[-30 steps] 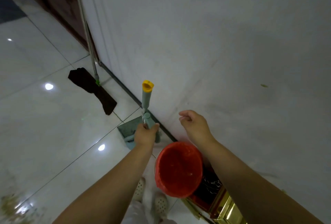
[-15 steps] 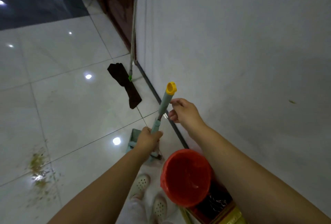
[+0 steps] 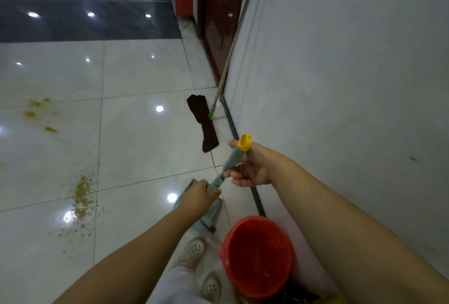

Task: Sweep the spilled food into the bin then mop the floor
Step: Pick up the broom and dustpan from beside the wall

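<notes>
Spilled food lies as yellow-green crumbs on the glossy white tiled floor, in two patches, the larger at left centre and a thinner one further off, with open tile between them and the wall. One red bin stands at the wall's foot beside two white shoes; one mop with a dark cloth head leans on the wall. Left hand grips the teal, yellow-capped broom handle low above its dustpan, and right hand curls its fingers round it higher up.
</notes>
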`<action>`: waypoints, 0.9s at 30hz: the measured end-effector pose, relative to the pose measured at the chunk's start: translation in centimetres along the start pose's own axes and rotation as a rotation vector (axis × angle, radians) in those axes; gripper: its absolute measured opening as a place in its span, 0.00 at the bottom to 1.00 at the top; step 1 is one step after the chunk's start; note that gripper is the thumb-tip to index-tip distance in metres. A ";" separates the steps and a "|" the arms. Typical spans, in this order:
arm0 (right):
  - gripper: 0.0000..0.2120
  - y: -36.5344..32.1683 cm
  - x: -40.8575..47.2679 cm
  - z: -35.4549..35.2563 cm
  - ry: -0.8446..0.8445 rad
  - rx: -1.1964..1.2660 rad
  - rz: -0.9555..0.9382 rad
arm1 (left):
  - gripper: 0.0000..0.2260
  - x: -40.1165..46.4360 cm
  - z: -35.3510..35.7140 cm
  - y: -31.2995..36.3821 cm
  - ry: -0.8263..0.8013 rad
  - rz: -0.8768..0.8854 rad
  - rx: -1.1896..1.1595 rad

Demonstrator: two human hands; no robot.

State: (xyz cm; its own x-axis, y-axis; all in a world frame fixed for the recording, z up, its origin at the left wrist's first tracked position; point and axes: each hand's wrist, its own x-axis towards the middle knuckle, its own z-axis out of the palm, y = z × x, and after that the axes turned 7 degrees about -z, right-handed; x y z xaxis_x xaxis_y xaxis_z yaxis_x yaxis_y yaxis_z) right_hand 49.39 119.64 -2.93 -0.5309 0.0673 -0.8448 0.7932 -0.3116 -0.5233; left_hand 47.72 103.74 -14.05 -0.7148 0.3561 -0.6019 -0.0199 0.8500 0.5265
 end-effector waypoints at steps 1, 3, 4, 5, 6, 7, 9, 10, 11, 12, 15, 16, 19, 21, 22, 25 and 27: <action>0.36 0.3 -0.2 0.3 -0.023 -0.013 0.020 | 0.12 -0.6 0.0 -0.3 0.008 -0.002 0.004; 0.36 1.1 -0.2 1.0 -0.044 -0.023 0.056 | 0.11 -1.7 -0.1 -1.1 0.017 -0.015 0.017; 0.35 1.6 -0.2 1.4 -0.051 -0.035 0.071 | 0.11 -2.2 -0.1 -1.5 0.022 -0.026 0.014; 0.34 2.0 -0.1 1.9 -0.064 -0.053 0.081 | 0.12 -2.7 -0.2 -2.0 0.029 -0.039 0.004; 0.32 2.4 0.0 2.4 -0.080 -0.070 0.082 | 0.12 -3.1 -0.4 -2.5 0.037 -0.048 -0.006; 0.30 2.7 0.1 3.0 -0.088 -0.074 0.078 | 0.12 -3.4 -0.6 -3.1 0.045 -0.057 -0.014; 0.23 3.2 0.1 4.5 -0.096 -0.025 0.061 | 0.12 -4.0 -1.1 -4.4 0.059 -0.079 -0.032; 0.21 3.4 0.1 5.2 -0.101 0.026 0.052 | 0.12 -4.3 -1.4 -5.0 0.067 -0.092 -0.048; 0.18 3.6 0.1 5.9 -0.105 0.086 0.043 | 0.12 -4.7 -1.7 -5.5 0.077 -0.104 -0.064; 0.16 3.7 0.0 6.7 -0.112 0.145 0.039 | 0.13 -5.0 -2.1 -6.1 0.092 -0.111 -0.075; 0.10 4.2 -0.2 9.0 -0.147 0.328 0.053 | 0.15 -6.4 -3.1 -7.8 0.148 -0.139 -0.075; 0.08 4.2 -0.3 9.7 -0.169 0.375 0.072 | 0.15 -6.8 -3.4 -8.4 0.166 -0.149 -0.079; 0.07 4.2 -0.4 11.9 -0.231 0.361 0.178 | 0.14 -7.8 -4.4 -10.4 0.218 -0.169 -0.072; 0.13 4.1 -0.4 13.4 -0.232 0.294 0.235 | 0.13 -8.2 -5.4 -11.8 0.234 -0.165 -0.063; 0.15 4.1 -0.3 14.2 -0.224 0.236 0.238 | 0.12 -8.4 -5.9 -12.4 0.237 -0.153 -0.056; 0.09 4.0 -0.6 16.7 -0.228 0.097 0.223 | 0.12 -9.0 -7.7 -14.1 0.251 -0.108 -0.040; 0.07 4.2 -1.2 18.5 -0.248 0.084 0.216 | 0.14 -9.7 -9.1 -15.3 0.273 -0.090 -0.039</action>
State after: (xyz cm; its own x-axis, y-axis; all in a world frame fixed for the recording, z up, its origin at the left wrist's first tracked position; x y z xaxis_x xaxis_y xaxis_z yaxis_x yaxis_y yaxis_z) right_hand 47.88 100.71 -2.04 -0.4179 -0.2386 -0.8766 0.8734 -0.3712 -0.3153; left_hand 48.65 83.75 -10.83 -0.8705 0.1582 -0.4660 -0.1145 0.8559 0.5044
